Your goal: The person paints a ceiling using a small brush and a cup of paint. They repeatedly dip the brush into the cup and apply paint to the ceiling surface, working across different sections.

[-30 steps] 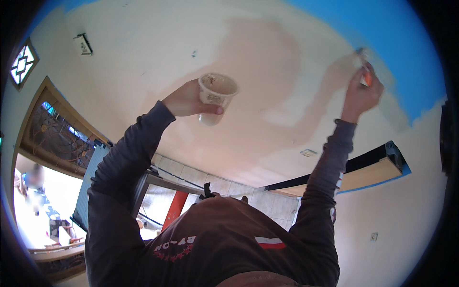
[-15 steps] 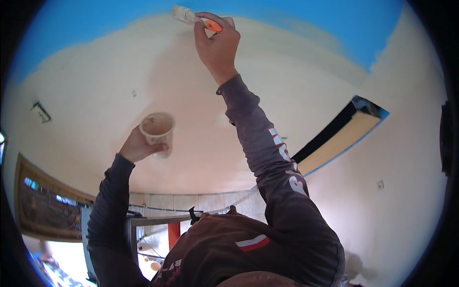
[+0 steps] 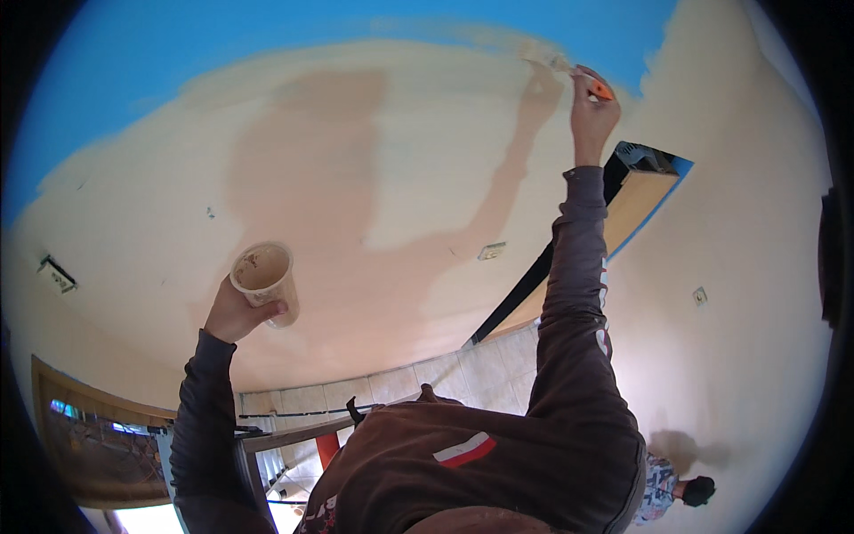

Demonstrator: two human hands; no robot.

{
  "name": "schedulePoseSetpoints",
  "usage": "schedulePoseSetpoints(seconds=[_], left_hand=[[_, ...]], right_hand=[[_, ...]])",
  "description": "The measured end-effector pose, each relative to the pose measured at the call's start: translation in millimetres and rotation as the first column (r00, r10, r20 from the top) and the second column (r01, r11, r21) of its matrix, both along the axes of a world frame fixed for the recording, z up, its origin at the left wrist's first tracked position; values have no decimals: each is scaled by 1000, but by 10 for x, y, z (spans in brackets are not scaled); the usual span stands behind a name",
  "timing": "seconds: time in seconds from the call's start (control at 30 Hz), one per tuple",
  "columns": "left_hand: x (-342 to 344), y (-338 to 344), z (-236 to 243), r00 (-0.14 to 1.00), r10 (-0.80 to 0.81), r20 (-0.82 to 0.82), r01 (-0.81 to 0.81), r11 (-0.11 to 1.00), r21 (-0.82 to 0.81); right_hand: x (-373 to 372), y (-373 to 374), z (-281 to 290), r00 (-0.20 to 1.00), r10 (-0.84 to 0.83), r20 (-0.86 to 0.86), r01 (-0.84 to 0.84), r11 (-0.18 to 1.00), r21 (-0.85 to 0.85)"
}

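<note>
High up at the right, my right hand (image 3: 593, 116) grips the orange-and-white handle of a paintbrush (image 3: 603, 90). Its pale bristles lie against the wall, at the border between a cream coat and bright blue paint (image 3: 356, 20). A light smear runs leftward from the brush over the blue. My left hand (image 3: 236, 313) is wrapped round a plastic cup (image 3: 283, 294), lower and to the left, away from the wall's painted border. The cup tilts toward me, and beige paint coats its inside; how much it holds I cannot tell.
A long wooden box-like piece (image 3: 645, 191) with a black side and blue edge stands at the right. Outlets (image 3: 57, 275) and a wall plate (image 3: 492, 251) are set in the wall. Below are a tiled floor (image 3: 485, 369), a wood-framed opening (image 3: 98, 436) and another person (image 3: 663, 489).
My right hand has swept the brush rightward along the blue border, leaving a paler streak. The cup has shifted slightly left and down in view. Another person now shows at lower right.
</note>
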State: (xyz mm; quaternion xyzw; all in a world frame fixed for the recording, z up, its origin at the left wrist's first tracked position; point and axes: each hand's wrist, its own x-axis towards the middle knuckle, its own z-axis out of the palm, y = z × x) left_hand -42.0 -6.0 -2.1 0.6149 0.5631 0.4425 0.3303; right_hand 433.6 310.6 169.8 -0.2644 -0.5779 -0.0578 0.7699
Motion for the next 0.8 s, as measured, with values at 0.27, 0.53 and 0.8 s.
schedulePoseSetpoints(seconds=[0.27, 0.53, 0.8], left_hand=[[70, 1, 26, 999, -18, 51, 18, 1000, 3], [-81, -53, -84, 999, 23, 36, -25, 999, 37], [95, 45, 46, 972, 158, -175, -152, 987, 47]], right_hand=[[429, 90, -150, 800, -596, 67, 591, 802, 89], [-1243, -566, -315, 975, -145, 166, 112, 975, 194], [-2025, -1810, -476, 549, 834, 55, -700, 494, -516]])
